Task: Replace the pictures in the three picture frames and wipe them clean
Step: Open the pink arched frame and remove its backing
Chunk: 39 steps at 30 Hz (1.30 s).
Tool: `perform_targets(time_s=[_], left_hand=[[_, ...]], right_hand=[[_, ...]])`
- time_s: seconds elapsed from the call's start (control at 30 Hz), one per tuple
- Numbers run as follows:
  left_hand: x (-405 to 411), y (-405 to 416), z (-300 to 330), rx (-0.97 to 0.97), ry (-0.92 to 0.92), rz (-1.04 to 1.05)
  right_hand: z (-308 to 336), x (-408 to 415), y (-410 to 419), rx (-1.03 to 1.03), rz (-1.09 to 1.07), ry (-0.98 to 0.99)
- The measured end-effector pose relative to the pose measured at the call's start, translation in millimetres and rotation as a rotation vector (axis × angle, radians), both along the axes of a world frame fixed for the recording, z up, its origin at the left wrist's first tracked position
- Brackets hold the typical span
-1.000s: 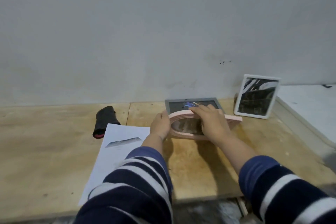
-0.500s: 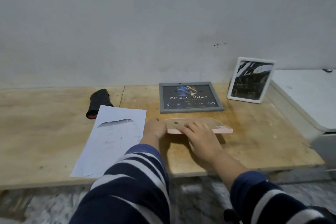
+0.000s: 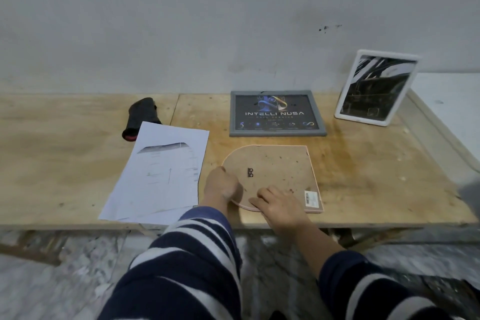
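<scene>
Arch-shaped pink picture frame with brown fibreboard back [image 3: 272, 171]: now flat, face-down near the wooden table's [image 3: 376, 184] front edge, no longer tilted. Left hand [image 3: 220, 186] grips its curved edge; right hand [image 3: 279, 204] rests loosely curled on its back.

A plain grey wall [image 3: 181, 21] was seen behind a wooden table [image 3: 65, 163], and some small dark marks [image 3: 327, 27] were noticed on the wall at the upper right. The table top was made of two plywood boards joined by a seam [image 3: 174, 109], with a darker stain near its right part. Below the front edge a marbled grey and white floor [image 3: 52, 280] was visible, and a white surface [image 3: 452, 101] was placed beside the table on the right.
</scene>
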<state>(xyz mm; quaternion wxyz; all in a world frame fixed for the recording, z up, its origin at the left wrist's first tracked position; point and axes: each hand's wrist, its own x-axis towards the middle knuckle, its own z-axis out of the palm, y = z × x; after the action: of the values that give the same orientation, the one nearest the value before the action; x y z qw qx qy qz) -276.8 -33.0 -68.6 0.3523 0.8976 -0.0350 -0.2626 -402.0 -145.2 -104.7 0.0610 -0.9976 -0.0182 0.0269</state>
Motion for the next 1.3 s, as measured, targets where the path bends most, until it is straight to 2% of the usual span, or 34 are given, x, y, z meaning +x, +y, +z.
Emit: perform_targets(time_s=[0.2, 0.3, 0.4, 0.53, 0.67, 0.8, 1.0, 1.3], left_hand=[[0, -5, -5, 0.116, -0.001, -0.052], [-3, -9, -2, 0.225, -0.012, -0.101], [-3, -15, -3, 0.31, -0.035, -0.128], [-1, -26, -6, 0.352, -0.022, -0.058], [-3, -32, -11, 0.37, -0.022, -0.03], [-6, -39, -13, 0.416, -0.056, 0.013], [1, -46, -12, 0.292, 0.036, 0.173], [27, -41, -2, 0.308, 0.227, 0.094]], right_hand=[[1, -2, -9, 0.094, -0.095, 0.03], [14, -3, -30, 0.091, -0.381, 0.002], [20, -6, -54, 0.105, -0.735, 0.073], [15, -10, -73, 0.359, -0.899, 0.154], [9, -16, -77, 0.607, -1.05, 0.012], [10, -17, -81, 0.693, -1.067, -0.023], [14, -17, -90, 0.811, -1.094, 0.023], [15, -17, -100, 0.883, -1.128, 0.036]])
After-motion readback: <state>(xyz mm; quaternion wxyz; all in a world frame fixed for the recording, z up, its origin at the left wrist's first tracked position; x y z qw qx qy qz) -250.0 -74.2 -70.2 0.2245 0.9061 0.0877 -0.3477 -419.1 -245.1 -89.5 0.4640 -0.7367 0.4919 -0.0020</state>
